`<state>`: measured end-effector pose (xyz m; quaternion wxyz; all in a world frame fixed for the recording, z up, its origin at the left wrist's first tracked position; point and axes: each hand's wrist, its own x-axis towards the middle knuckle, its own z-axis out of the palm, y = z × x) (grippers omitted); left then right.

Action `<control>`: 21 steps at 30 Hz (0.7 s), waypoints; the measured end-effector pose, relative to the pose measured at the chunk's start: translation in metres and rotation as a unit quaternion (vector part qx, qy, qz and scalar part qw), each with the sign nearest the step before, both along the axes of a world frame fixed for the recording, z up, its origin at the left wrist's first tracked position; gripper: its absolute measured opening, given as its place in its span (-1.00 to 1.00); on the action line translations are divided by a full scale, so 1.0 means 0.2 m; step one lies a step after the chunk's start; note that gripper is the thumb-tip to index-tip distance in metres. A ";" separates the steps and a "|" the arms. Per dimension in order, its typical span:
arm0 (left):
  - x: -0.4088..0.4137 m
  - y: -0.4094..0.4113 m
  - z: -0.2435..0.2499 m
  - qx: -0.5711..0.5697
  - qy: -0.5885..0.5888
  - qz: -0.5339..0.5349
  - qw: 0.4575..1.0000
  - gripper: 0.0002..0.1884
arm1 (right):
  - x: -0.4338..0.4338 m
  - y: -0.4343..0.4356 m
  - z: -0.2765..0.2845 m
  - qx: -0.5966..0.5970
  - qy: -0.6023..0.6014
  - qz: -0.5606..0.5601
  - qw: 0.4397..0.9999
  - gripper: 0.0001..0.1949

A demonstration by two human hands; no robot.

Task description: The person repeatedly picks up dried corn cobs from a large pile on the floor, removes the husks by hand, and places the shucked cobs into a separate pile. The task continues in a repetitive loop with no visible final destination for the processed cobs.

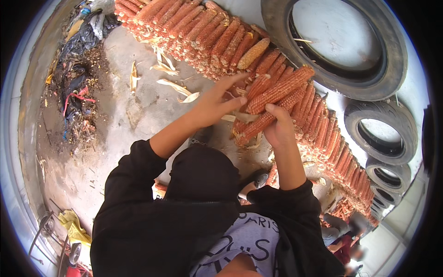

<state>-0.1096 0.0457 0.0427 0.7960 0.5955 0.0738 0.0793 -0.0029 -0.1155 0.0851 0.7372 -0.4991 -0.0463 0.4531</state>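
Observation:
Several bare reddish corn cobs (280, 91) are bunched in front of me, at the edge of a long stacked row of corn cobs (221, 38). My right hand (280, 124) grips the lower side of the bunch, its thumb pressed on a cob. On the left of the bunch, my left hand (221, 100) has its fingers spread, the thumb close to the cobs; whether it touches them I cannot tell. A strip of dry husk (246, 117) lies across the lower cobs. One yellowish cob (253, 53) rests on top of the stack, just beyond my left fingertips.
Black tyres (380, 131) line the wall behind the stack. Dry husks (178, 88) lie on the concrete floor (117, 117). A heap of dirt and black plastic (78, 79) is at the left. Other people (341, 239) are at the lower right, near loose cobs.

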 end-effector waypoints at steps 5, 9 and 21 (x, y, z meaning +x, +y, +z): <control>-0.02 0.12 0.15 0.116 0.040 -0.057 0.991 -0.50 | -0.06 0.00 -0.02 -0.044 0.010 0.050 0.998 -0.48; -0.11 0.18 0.23 0.218 0.046 0.040 0.974 -0.61 | -0.05 -0.01 -0.07 0.006 0.066 -0.023 0.998 -0.55; 0.02 0.85 -0.29 0.153 0.032 0.438 0.885 -0.75 | 0.02 -0.20 -0.15 -0.015 0.091 -0.127 0.988 -0.58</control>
